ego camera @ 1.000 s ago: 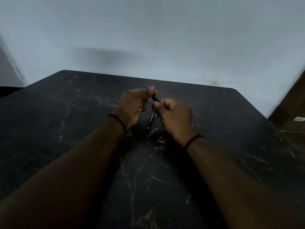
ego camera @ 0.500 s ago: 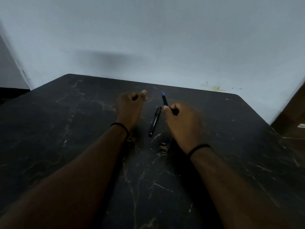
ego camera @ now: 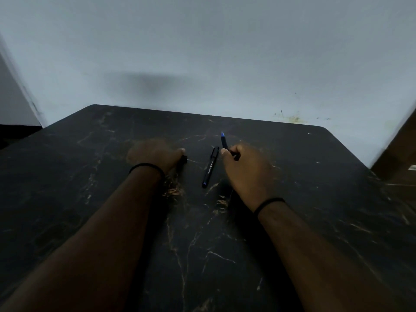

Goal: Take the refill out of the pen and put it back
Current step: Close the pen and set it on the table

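Note:
A black pen barrel [ego camera: 210, 167] with a blue end lies on the dark marble table [ego camera: 315, 199] between my hands, touched by neither. My right hand [ego camera: 245, 174] is closed on a black pen piece with a blue tip [ego camera: 224, 141], which points away from me just right of the barrel's far end. My left hand [ego camera: 155, 156] is blurred and rests on the table left of the barrel. Its fingers are curled around a small black pen part [ego camera: 184, 159] that sticks out at the thumb side.
The table's far edge runs along a pale wall [ego camera: 202, 64]. A brown piece of furniture [ego camera: 403, 154] stands past the table's right corner. Both wrists wear thin black bands.
My hands, joined on the pen a second ago, have come apart. The barrel now lies on the table. My left hand has slid left; the right still holds the blue-tipped piece.

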### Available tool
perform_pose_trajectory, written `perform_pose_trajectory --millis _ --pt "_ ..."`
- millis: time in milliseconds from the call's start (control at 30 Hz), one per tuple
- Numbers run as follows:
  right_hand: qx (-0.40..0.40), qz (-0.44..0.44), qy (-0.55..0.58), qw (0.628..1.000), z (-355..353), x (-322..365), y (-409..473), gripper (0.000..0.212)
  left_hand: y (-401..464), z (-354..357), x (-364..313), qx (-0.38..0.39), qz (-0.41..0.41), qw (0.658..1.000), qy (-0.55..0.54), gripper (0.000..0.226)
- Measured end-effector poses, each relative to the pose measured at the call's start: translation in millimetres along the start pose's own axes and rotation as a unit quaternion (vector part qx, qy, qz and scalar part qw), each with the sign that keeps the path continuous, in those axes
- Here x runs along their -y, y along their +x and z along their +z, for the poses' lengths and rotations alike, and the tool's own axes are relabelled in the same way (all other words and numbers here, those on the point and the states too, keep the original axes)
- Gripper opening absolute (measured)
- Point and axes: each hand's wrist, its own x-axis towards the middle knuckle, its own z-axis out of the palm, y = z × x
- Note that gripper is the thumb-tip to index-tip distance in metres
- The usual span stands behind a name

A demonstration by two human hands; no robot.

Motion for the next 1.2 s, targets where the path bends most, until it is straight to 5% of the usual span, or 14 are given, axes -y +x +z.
perform_pose_trajectory --millis 167,267,400,633,833,1200 --pt "0.006 -0.016 -0.003 1.0 3 1 -2 0.028 -3 -5 -8 0.021 0.04 0.999 -0.023 0.055" --pt "0.008 -0.031 -0.006 0.999 4 1 -2 0.027 -6 -1 -15 0.009 0.054 0.995 -0.087 0.025" --pt "0.001 -0.055 -0.02 0.998 6 3 -4 0.025 -4 4 -20 -0.012 0.012 0.972 -0.233 0.032" --pt "0.061 -0.127 -0.012 0.99 2 7 -8 0.023 -10 6 -33 0.078 -0.019 0.778 -0.623 0.022" --pt "0.063 -0.127 0.007 0.99 -1 9 -10 0.023 -6 4 -30 0.108 -0.064 0.717 -0.685 0.019" --pt "0.087 -0.139 0.002 0.986 -3 10 -11 0.022 -8 6 -33 0.133 -0.041 0.719 -0.681 0.018"
